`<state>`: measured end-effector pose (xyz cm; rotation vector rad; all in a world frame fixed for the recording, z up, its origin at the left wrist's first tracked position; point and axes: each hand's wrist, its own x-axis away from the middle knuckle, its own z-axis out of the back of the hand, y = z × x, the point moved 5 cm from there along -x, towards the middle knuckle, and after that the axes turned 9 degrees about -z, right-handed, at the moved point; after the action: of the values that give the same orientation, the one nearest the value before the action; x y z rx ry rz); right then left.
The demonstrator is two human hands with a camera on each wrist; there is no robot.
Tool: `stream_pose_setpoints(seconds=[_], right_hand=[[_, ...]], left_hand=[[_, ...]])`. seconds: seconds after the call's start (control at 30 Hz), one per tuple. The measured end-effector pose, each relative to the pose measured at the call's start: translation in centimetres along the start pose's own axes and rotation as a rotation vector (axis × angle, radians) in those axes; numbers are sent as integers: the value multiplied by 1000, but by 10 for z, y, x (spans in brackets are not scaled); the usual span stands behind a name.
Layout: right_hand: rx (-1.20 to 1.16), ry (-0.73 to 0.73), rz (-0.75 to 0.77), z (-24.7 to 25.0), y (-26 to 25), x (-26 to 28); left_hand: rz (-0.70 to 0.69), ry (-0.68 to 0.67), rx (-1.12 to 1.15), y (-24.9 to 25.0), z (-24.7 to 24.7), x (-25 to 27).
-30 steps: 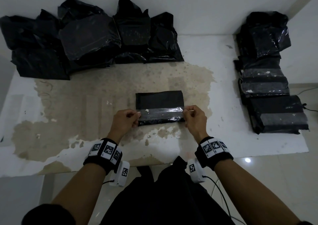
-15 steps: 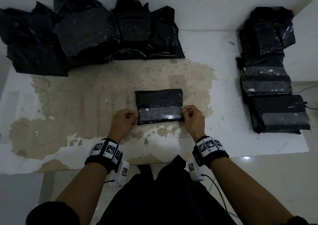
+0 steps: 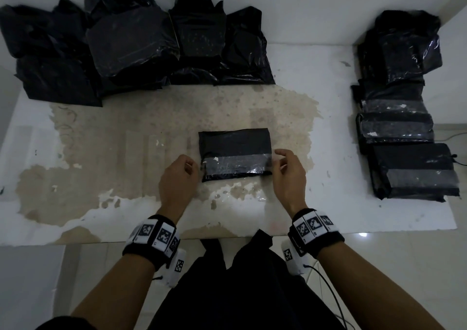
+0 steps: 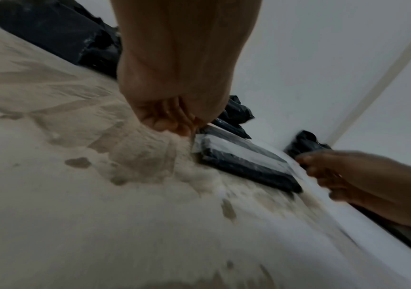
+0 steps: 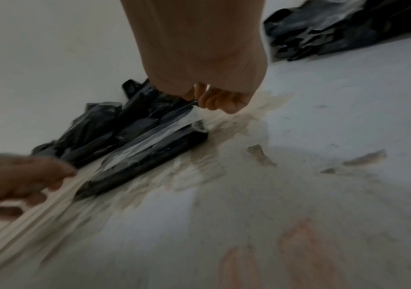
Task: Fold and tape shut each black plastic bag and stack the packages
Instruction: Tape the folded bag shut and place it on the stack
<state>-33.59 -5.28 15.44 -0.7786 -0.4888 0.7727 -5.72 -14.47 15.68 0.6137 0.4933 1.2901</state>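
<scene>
A folded black bag package [image 3: 235, 145] lies flat in the middle of the table [image 3: 101, 158], with a clear tape strip [image 3: 237, 165] running across its near half. My left hand [image 3: 192, 165] is at the strip's left end with fingers curled, and in the left wrist view its fingertips [image 4: 189, 126] pinch the tape end at the package's edge [image 4: 244, 166]. At the right end, my right hand [image 3: 279, 160] pinches the other tape end between thumb and fingers [image 5: 207, 101], just above the package [image 5: 150, 154].
A heap of loose black bags [image 3: 131, 44] fills the table's far left. Taped packages [image 3: 409, 168] lie in an overlapping row along the right edge, with more bags [image 3: 404, 44] behind them. The tabletop paint is worn to beige in the middle.
The tape strip, held taut just above the package before, now lies on its top. Both hands have lowered and sit beside the package ends.
</scene>
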Motion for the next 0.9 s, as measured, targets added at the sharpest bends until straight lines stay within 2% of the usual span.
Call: stream_pose_setpoints(seconds=[0.07,0.13,0.23,0.33,0.53,0.7,0.9], right_hand=[[134,-11,147,-7,-12,13],[256,-35,361,-17,-25,30],[423,-123,592,-41,-28,51],[586,-203,664,-64,-23,59],[772,-286,667,-82,-3,53],[811,-269,676,-83,2,49],[791,-186,562,-66,10,46]], left_hand=[[-222,0,-46,24,-10,11],[-428,-74,-131,40,-31,25],[-558,-122,-246,43,-61,41],[-645,-151,-362,46,-76,43],[-646,-263,-502,27,-87,39],[-620,-269,-534,26,-88,38],[-536,-292,-521,20,-87,38]])
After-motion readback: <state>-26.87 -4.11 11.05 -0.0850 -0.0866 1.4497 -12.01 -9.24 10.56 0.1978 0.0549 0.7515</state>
